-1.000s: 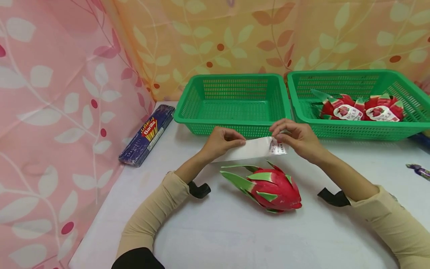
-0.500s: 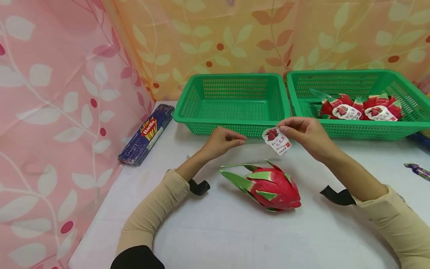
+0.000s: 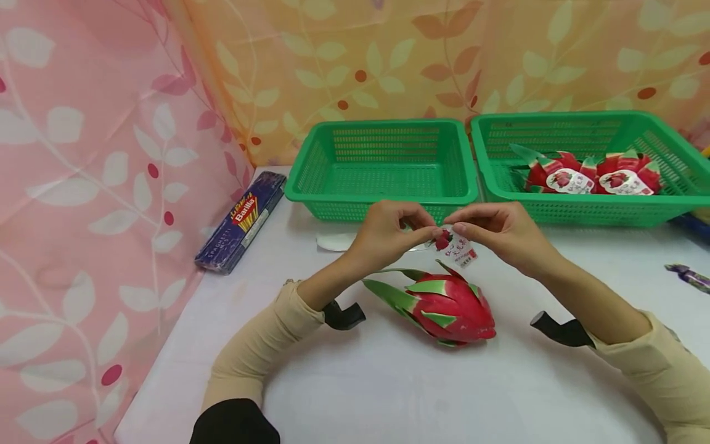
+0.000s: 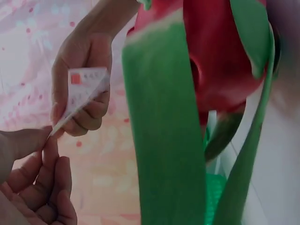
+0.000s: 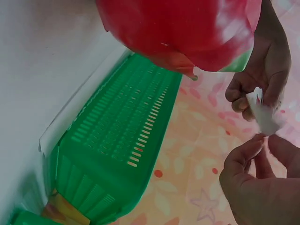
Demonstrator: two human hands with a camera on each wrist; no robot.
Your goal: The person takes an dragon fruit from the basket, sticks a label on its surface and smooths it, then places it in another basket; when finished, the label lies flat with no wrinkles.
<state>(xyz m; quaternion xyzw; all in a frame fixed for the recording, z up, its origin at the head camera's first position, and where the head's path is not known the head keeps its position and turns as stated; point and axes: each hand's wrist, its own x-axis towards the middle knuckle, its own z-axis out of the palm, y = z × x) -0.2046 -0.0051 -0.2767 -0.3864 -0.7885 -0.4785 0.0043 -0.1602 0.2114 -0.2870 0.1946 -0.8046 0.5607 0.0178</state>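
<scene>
In the head view a white sticker (image 3: pixel 459 248) with a dragon fruit picture and red print hangs between both hands. My left hand (image 3: pixel 388 234) pinches its left edge between thumb and fingers. My right hand (image 3: pixel 507 237) pinches its upper right edge. The left wrist view shows the sticker (image 4: pixel 84 89) stretched from one hand to the other; the right wrist view has it (image 5: pixel 263 115) seen nearly edge-on. Just below the hands a red dragon fruit (image 3: pixel 449 311) with green scales lies on its side, leaf tips pointing left.
A white backing strip (image 3: pixel 333 242) lies behind my left wrist. An empty green basket (image 3: pixel 383 209) stands at the back. Beside it a second green basket (image 3: pixel 588 213) holds two labelled dragon fruits (image 3: pixel 560 176). A spaghetti box (image 3: pixel 241 222) lies left, a purple wrapped item (image 3: pixel 688 277) right.
The sticker has come off its backing strip in my right hand. My left hand has let go of the strip, which now lies on the table, and has moved right to pinch the sticker.
</scene>
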